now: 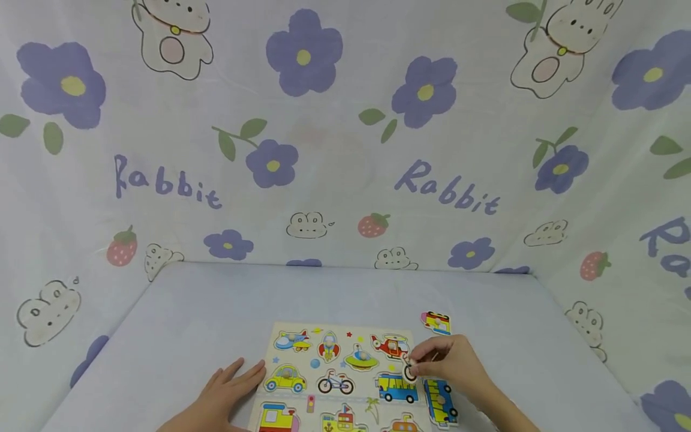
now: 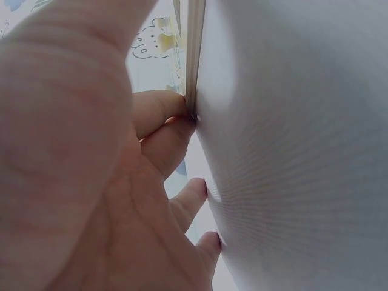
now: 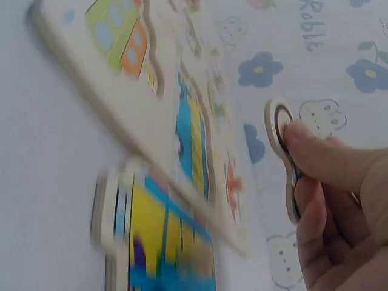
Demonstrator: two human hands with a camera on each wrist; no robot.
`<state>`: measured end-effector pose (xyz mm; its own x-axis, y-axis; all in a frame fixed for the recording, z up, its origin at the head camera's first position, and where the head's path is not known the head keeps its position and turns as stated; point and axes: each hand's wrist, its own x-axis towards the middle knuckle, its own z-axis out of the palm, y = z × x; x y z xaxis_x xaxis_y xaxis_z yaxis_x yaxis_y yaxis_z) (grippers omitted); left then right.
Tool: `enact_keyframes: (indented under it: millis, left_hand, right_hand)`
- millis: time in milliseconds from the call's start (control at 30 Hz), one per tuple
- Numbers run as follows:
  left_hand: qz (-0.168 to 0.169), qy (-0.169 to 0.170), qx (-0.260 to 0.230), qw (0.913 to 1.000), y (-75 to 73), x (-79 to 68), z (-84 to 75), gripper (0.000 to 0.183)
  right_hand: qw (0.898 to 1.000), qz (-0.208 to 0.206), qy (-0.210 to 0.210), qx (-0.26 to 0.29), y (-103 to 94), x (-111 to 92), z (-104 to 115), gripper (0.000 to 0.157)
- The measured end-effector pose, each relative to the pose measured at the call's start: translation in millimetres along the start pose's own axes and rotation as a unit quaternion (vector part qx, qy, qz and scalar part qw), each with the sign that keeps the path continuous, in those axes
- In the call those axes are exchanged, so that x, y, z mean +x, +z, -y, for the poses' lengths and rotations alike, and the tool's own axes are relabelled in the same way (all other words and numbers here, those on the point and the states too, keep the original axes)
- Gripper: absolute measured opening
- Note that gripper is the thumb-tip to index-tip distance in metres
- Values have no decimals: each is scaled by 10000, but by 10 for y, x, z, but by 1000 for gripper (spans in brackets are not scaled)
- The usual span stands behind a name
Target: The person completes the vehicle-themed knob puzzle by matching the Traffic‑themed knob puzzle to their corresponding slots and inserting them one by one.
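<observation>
My right hand (image 1: 456, 363) pinches a bicycle puzzle piece (image 3: 279, 136) between thumb and fingers. It holds the piece, tilted on edge, over the right side of a wooden puzzle board (image 1: 364, 384). One wheel of the piece shows in the head view; the fingers hide much of the rest. My left hand (image 1: 227, 393) rests at the board's left edge, its fingertips touching that edge in the left wrist view. Printed vehicles fill the board's cut-outs, among them a bicycle picture (image 1: 335, 383) and a bus picture (image 1: 398, 388).
A loose bus piece (image 1: 441, 402) lies against the board's right side, under my right wrist. Farther back lies a red, yellow and blue piece (image 1: 436, 322). A pale cloth (image 1: 216, 312) covers the table, and a printed rabbit curtain (image 1: 345, 120) stands behind it.
</observation>
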<state>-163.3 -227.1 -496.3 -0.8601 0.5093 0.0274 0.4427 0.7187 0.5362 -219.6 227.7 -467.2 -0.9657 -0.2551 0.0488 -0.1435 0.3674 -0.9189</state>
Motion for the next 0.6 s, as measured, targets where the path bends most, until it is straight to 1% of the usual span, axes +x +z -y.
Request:
enact_keyframes:
  millis: [133, 200, 267, 333, 400, 467, 600]
  left_hand:
    - [63, -128, -69, 9999, 5, 3, -22, 112]
    - [102, -111, -75, 9999, -3, 2, -33, 112]
    - [106, -63, -51, 9999, -17, 3, -37, 111]
    - [134, -119, -74, 9998, -34, 6, -41, 110]
    - [166, -218, -101, 9996, -45, 9, -42, 109]
    - [199, -303, -188, 9992, -46, 9, -41, 109]
    - [184, -242, -119, 9995, -33, -6, -29, 111]
  right_hand:
    - [9988, -465, 37, 159, 261, 18, 133, 24]
    - [9961, -761, 269, 360, 410, -9, 231, 25]
    - [9901, -1082, 590, 674, 569, -41, 336, 26]
    - [9814, -1366, 905, 996, 740, -64, 421, 28]
    - [9746, -1554, 1096, 1184, 905, -68, 469, 28]
    - [9724, -1670, 1230, 1066, 1056, -63, 486, 26]
    - [9724, -1750, 1401, 646, 1293, -48, 493, 24]
